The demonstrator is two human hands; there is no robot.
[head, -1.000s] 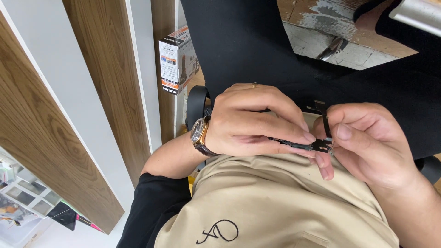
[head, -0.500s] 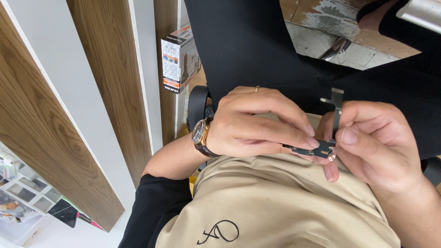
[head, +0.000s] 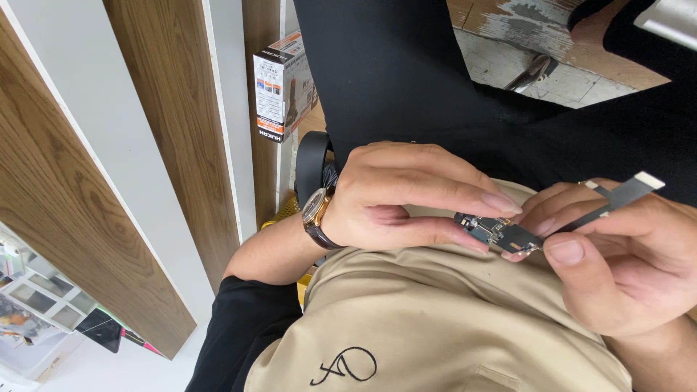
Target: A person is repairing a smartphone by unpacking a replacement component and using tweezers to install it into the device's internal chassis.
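**Both hands pinching a small circuit part over the lap**

Holding a small dark circuit board (head: 499,232) between them, the two hands are meeting just above a tan garment (head: 435,319) that is covering the lap. The left hand (head: 406,196) is curling in from the left, its fingers nearly closed, with thumb and fingertips nipping the left end of the board. The right hand (head: 624,268) is closing on the board's right end, thumb pressing on top. A thin grey ribbon strip (head: 617,199) is running from the board up and to the right across the right hand's fingers, ending in a pale tip. A watch (head: 316,214) with a dark strap is sitting on the left wrist. Behind the hands a black cloth (head: 406,72) is spreading out, and a small printed box (head: 279,87) is standing against brown wooden panels (head: 174,131).
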